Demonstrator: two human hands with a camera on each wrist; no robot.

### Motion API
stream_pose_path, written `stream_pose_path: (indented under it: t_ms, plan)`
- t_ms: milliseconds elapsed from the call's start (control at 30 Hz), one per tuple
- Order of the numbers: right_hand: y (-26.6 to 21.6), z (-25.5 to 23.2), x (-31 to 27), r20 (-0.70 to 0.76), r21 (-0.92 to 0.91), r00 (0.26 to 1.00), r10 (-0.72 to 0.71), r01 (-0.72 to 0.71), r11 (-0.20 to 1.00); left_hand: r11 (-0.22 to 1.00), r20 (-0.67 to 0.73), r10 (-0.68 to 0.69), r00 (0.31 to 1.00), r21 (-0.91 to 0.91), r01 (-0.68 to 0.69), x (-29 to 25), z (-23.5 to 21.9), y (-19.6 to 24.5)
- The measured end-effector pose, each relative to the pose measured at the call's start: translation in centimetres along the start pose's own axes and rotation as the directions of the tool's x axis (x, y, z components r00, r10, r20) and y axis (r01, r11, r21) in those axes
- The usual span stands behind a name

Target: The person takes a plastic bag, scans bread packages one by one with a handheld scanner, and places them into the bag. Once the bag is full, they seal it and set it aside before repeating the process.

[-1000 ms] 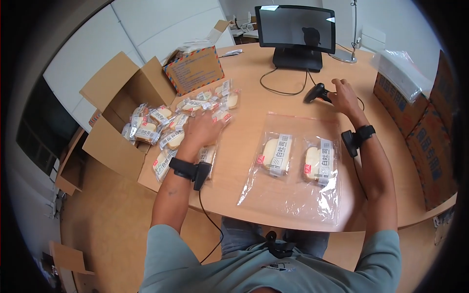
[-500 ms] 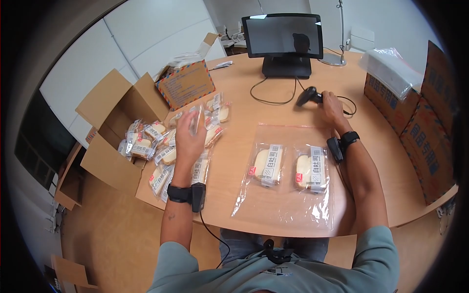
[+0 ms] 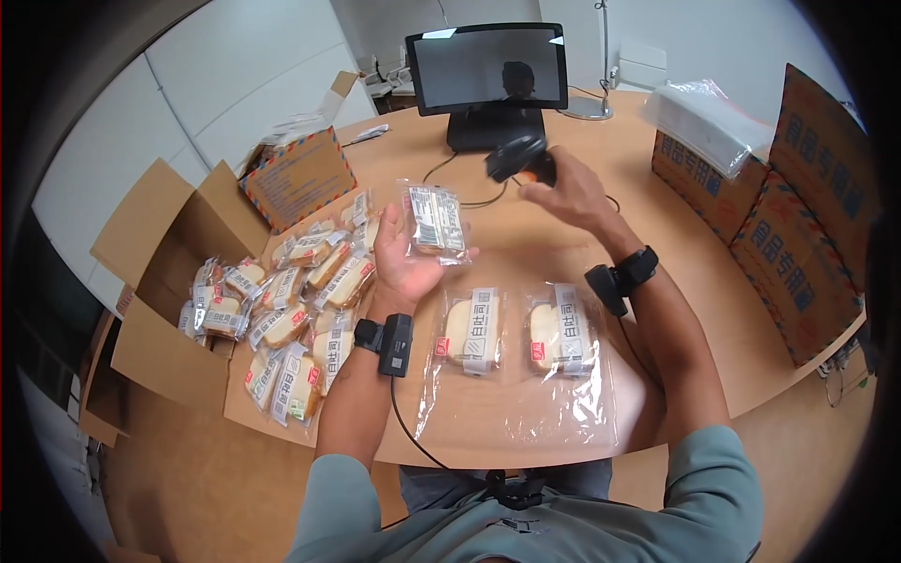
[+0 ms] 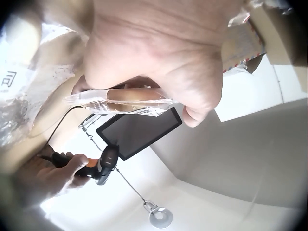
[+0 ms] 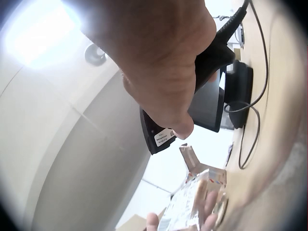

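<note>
My left hand (image 3: 410, 272), palm turned up, holds a packaged slice of bread (image 3: 435, 220) with its printed barcode side facing up. In the left wrist view the clear wrapper (image 4: 130, 100) lies between the thumb and fingers. My right hand (image 3: 574, 199) grips a black barcode scanner (image 3: 516, 158) by its handle, raised above the table, its head toward the bread pack. The scanner (image 4: 107, 163) also shows in the left wrist view. Two more bread packs, one left (image 3: 471, 333) and one right (image 3: 560, 330), lie label up on a large clear plastic bag (image 3: 469, 413) in front of me.
At left lies a pile of bread packs (image 3: 300, 281), some inside an open cardboard box (image 3: 160, 324). A smaller carton (image 3: 305, 178) stands behind it. A monitor (image 3: 488, 70) with a cable is at the back. Cartons (image 3: 798, 253) line the right side, topped by clear bags (image 3: 709, 122).
My left hand has lifted a bread pack from the pile, moved right and turned palm up. My right hand has picked the scanner up off the table and brought it left toward the pack.
</note>
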State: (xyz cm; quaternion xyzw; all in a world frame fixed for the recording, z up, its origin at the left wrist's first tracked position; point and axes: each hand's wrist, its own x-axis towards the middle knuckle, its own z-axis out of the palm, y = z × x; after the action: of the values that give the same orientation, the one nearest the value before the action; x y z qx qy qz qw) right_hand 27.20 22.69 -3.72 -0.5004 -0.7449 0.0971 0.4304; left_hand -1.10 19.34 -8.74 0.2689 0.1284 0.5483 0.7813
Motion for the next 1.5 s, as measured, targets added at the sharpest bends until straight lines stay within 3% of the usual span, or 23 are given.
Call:
stream_pose_path:
  t_ms: [33, 167, 433, 767, 800, 833, 933, 1033, 1100, 1200, 1367, 1433, 1467, 1500]
  plan:
    - [-0.3, 0.8, -0.1, -0.002, -0.015, 0.999, -0.044, 0.044, 0.999, 0.998, -0.073, 0.032, 0.997, 0.057, -0.027, -0.3, 1.3, -0.5]
    - [-1.8, 2.8, -1.1, 0.01, -0.147, 0.985, -0.17, 0.17, 0.974, 0.998, -0.023, 0.014, 1.0, 0.069, -0.012, 0.4, -0.2, -1.0]
    - [-2.3, 4.0, -2.0, 0.055, -0.196, 0.972, -0.226, 0.233, 0.952, 0.994, -0.015, 0.008, 1.0, 0.108, -0.006, 0.1, 1.0, -1.7]
    - [-2.3, 3.5, -1.8, 0.085, -0.142, 0.978, -0.193, 0.204, 0.969, 0.998, 0.031, -0.01, 0.999, 0.068, 0.008, 0.4, 0.0, -1.5]
    - [-2.2, 3.3, -1.7, 0.096, -0.138, 0.976, -0.196, 0.208, 0.968, 0.997, -0.008, 0.054, 0.998, 0.057, -0.054, 0.7, -0.3, -1.5]
    - [-1.4, 3.1, -1.5, 0.097, -0.137, 0.976, -0.193, 0.206, 0.969, 0.992, -0.048, 0.116, 0.992, 0.05, -0.113, 0.9, -0.5, -1.5]
    - [3.0, 2.5, -0.1, 0.119, -0.202, 0.976, -0.181, 0.202, 0.958, 0.996, -0.085, 0.092, 0.992, 0.017, -0.091, 0.6, -1.0, -0.8]
    - [7.2, 2.8, 0.6, 0.238, -0.318, 0.969, -0.064, 0.14, 0.938, 0.995, -0.135, 0.097, 0.986, 0.043, -0.092, 0.6, -0.4, -0.4]
    - [8.6, 3.2, 0.6, 0.258, -0.375, 0.965, 0.039, 0.062, 0.925, 0.987, -0.093, 0.147, 0.985, 0.082, -0.14, 0.9, -0.8, -0.5]
    - [9.7, 3.7, 0.2, 0.191, -0.402, 0.98, 0.049, 0.032, 0.915, 0.971, -0.029, 0.189, 0.982, 0.157, -0.182, 0.2, 0.2, -0.6]
    - [9.2, 2.8, 0.0, 0.212, -0.415, 0.972, 0.099, -0.002, 0.91, 0.943, 0.026, 0.203, 0.979, 0.263, -0.203, -0.2, 1.1, -0.5]
    - [8.4, 2.3, 0.3, 0.22, -0.432, 0.972, 0.08, 0.024, 0.902, 0.786, 0.093, 0.348, 0.933, 0.514, -0.345, -0.8, 2.8, -1.2]
    - [7.7, 2.0, 0.7, 0.113, -0.412, 0.993, -0.014, 0.06, 0.909, 0.786, 0.094, 0.351, 0.931, 0.511, -0.348, -0.6, 2.5, -1.1]
    - [7.0, 1.8, 1.0, 0.005, -0.394, 0.995, -0.104, 0.098, 0.914, 0.572, 0.191, 0.358, 0.914, 0.729, -0.376, 0.0, 2.1, -1.1]
